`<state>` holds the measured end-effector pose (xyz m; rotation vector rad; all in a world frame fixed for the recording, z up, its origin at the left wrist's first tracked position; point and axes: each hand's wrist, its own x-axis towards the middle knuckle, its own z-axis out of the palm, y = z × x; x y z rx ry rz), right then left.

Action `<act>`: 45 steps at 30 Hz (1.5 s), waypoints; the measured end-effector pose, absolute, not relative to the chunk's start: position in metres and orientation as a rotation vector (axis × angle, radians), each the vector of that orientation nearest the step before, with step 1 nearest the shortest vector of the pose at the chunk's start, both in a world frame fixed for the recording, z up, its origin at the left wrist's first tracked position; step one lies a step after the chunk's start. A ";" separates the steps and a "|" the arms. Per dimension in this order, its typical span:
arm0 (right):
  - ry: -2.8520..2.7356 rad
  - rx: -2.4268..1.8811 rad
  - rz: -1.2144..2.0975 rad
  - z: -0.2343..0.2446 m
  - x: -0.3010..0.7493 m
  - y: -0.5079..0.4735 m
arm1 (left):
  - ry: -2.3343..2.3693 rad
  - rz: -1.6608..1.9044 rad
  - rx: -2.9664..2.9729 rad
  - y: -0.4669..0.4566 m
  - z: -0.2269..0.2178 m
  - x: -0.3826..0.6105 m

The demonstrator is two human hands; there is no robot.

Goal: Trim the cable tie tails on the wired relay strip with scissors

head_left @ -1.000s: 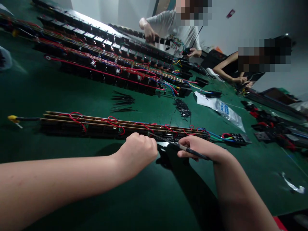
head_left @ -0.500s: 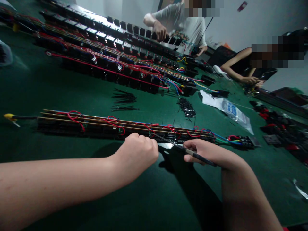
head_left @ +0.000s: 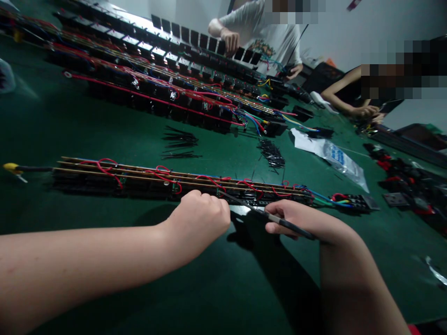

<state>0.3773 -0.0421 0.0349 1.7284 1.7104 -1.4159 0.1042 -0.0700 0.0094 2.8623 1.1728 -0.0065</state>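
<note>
A long black strip assembly (head_left: 146,184) with brass-coloured rods, red wires and small green boards lies across the table in front of me. My left hand (head_left: 206,216) is closed in a fist at its near edge, fingers curled away from view; whether something is in them is hidden. In my right hand (head_left: 288,214), between thumb and fingers, is a slim dark pointed tool (head_left: 279,220). The tool's thin end reaches left to the strip, close beside my left knuckles. At the strip's right end, blue and green wires run to a black connector (head_left: 358,202).
Beyond the strip lie piles of thin black pieces (head_left: 270,154) and a plastic bag (head_left: 337,158). More wired black strips (head_left: 150,100) fill the back left. Two people work across the table (head_left: 115,125), one hand (head_left: 230,42) on a far strip. Red and black parts (head_left: 401,172) crowd the right.
Both hands and the tool hold nearly the same place. The view has shifted slightly. Across the table, a row of black panels under the person's hand has tilted up and moved left.
</note>
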 end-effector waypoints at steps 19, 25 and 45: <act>1.818 1.669 -1.195 0.049 0.374 -0.047 | 1.183 0.036 2.888 -0.072 0.013 0.103; 1.816 1.703 -1.177 0.042 0.367 -0.043 | 1.190 0.040 2.897 -0.072 0.012 0.104; 1.742 1.790 -1.291 0.033 0.369 -0.042 | 1.178 -0.064 2.879 -0.072 0.011 0.103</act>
